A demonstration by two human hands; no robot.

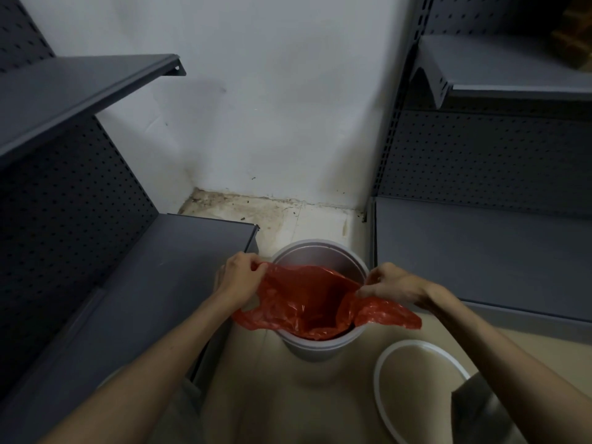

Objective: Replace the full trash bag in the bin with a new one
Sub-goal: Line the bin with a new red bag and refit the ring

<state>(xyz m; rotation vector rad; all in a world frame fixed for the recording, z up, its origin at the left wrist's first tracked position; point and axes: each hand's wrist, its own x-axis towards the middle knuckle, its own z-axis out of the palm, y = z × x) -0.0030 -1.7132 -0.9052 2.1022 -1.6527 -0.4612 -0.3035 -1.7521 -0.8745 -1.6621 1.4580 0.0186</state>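
A round grey bin (320,248) stands on the floor between two shelf units. A red plastic bag (307,302) hangs inside it, its mouth spread open. The near edge of the bag folds outward over the bin's front rim. My left hand (240,277) pinches the bag's left edge at the bin's left rim. My right hand (394,285) pinches the right edge above the right rim. The bin's far inner wall is bare above the bag.
A white ring (381,395) lies on the beige floor at the lower right, partly cut off. Dark grey metal shelves flank the bin: a low shelf (144,299) on the left, another (480,251) on the right. A stained white wall (272,107) stands behind.
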